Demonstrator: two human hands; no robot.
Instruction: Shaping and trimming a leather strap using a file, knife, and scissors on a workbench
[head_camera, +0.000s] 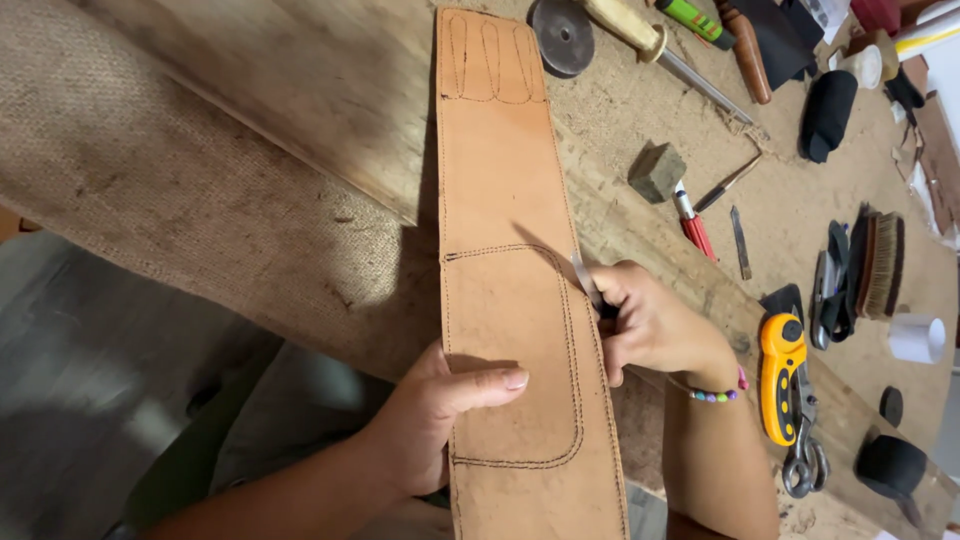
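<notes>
Tan leather strip (505, 200) on a worn wooden workbench (300, 90).
Left hand (440, 415) pins it, thumb across; right hand (650, 325) pinches a small blade (585, 280) amid scattered tools (790, 380).

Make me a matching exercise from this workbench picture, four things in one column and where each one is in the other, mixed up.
1. leather strip
2. left hand
3. yellow rotary cutter
4. shoe brush

A. far right of the bench
B. runs down the middle
C. pressing the strip's near end
D. beside the scissors

Pairs: 1-B, 2-C, 3-D, 4-A
</notes>
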